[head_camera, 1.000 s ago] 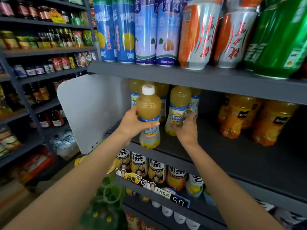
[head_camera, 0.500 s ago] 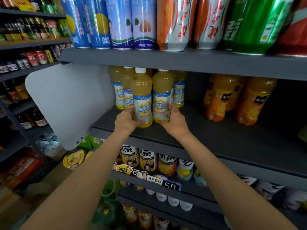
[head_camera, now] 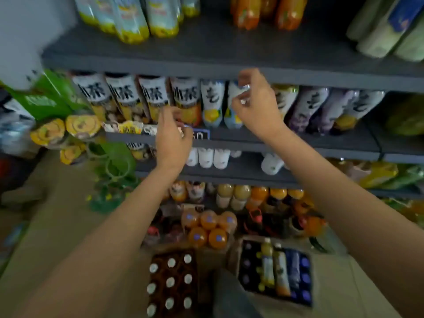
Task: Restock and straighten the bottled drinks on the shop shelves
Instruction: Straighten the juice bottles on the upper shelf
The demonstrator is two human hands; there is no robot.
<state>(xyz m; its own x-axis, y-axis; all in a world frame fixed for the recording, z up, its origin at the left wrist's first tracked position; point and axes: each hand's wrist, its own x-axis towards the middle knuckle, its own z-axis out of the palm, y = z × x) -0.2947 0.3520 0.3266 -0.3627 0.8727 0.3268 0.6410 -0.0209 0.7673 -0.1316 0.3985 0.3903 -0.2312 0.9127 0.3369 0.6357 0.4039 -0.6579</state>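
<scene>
My left hand [head_camera: 174, 136] hangs in front of the price strip [head_camera: 199, 135] of the tea shelf, fingers loosely curled, holding nothing. My right hand [head_camera: 257, 106] hovers higher, in front of a white-labelled bottle [head_camera: 235, 115] in the same row, fingers loosely curled; blur hides whether they touch it. Left of it stand several black-and-white labelled tea bottles [head_camera: 124, 92] and another white-labelled bottle [head_camera: 212, 97]. The yellow juice bottles [head_camera: 130, 21] stand on the shelf above, apart from both hands.
Orange drink bottles [head_camera: 247, 12] stand right of the yellow ones. The grey shelf edge [head_camera: 332, 82] runs just above my right hand. Below me on the floor are a case of dark white-capped bottles [head_camera: 171, 281], a box of mixed bottles [head_camera: 275, 271] and an orange bottle pack [head_camera: 208, 228].
Both hands let go of the yellow juice bottles and dropped to the tea shelf below. My view tilted down, bringing the floor boxes into sight.
</scene>
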